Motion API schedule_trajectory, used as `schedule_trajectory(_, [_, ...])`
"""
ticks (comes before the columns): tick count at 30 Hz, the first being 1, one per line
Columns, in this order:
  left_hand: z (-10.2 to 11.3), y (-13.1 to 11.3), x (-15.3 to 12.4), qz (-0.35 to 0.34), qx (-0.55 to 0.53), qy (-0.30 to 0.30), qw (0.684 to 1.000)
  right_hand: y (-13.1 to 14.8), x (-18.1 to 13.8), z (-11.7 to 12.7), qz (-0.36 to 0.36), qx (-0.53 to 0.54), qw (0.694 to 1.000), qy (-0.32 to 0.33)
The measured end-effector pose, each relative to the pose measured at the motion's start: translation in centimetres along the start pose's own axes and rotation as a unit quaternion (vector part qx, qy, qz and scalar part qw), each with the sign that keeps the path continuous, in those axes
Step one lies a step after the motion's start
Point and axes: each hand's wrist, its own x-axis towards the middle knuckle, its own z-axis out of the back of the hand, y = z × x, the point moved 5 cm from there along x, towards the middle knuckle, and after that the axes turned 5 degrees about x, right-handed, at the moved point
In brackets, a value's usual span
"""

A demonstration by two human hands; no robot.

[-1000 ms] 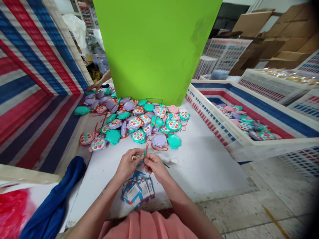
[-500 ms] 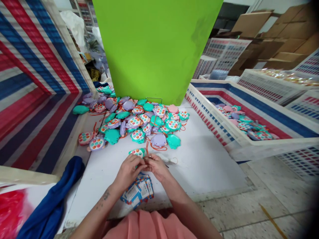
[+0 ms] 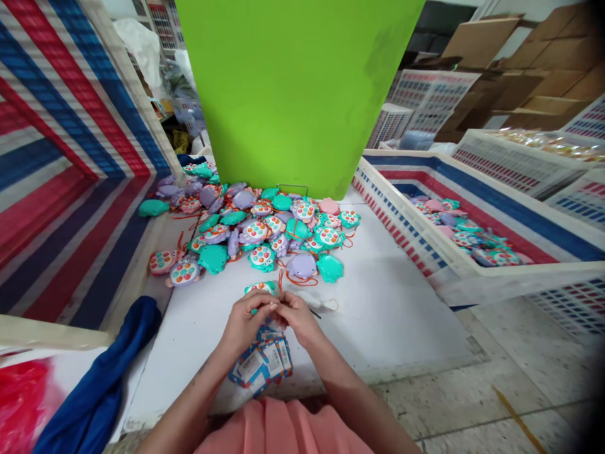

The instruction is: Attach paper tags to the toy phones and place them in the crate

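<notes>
My left hand (image 3: pixel 249 317) and my right hand (image 3: pixel 297 317) meet fingertip to fingertip over the white tabletop (image 3: pixel 373 321). Both are closed in a pinch, and whatever lies between the fingertips is too small and hidden to name. Just beyond the left fingers lies a teal turtle-shaped toy (image 3: pixel 259 287) with coloured round buttons, partly covered by the hand. Below my hands sits a loose pile of blue-and-red printed cards (image 3: pixel 265 362) with barcodes. Thin white strings (image 3: pixel 333 305) and a dark thin stick (image 3: pixel 315 313) rest beside my right hand.
Behind my hands spreads a heap of teal, purple and pink turtle toys (image 3: pixel 255 230) with orange cords, against a green panel (image 3: pixel 302 94). A striped crate (image 3: pixel 472 271) at right holds more toys. At left are a tipped striped crate (image 3: pixel 89 252) and blue cloth (image 3: pixel 101 384).
My left hand has turned slightly at the wrist, and the fingertips of both hands have shifted against each other. The toys and cards stay in place.
</notes>
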Motion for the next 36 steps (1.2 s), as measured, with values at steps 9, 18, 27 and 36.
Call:
schedule_trajectory(9, [0.5, 4.0, -0.7, 0.163, -0.153, -0.082, 0.971, 2.0, -0.6, -0.2, 0.158, -0.127, 0.979, -0.013])
schedule_trajectory(18, [1.1, 3.9, -1.0, 0.167, -0.107, -0.094, 0.976, 2.8, -1.3, -1.0, 0.241, -0.213, 0.947, -0.012])
schedule_trajectory(27, [0.9, 3.8, -1.0, 0.147, -0.104, -0.080, 0.980, 3.5, -1.7, -1.3, 0.274, -0.269, 0.924, -0.012])
schedule_trajectory(36, [1.2, 3.1, -1.0, 0.106, -0.043, -0.071, 0.991, 3.9, -2.1, -1.6, 0.268, -0.285, 0.920, -0.010])
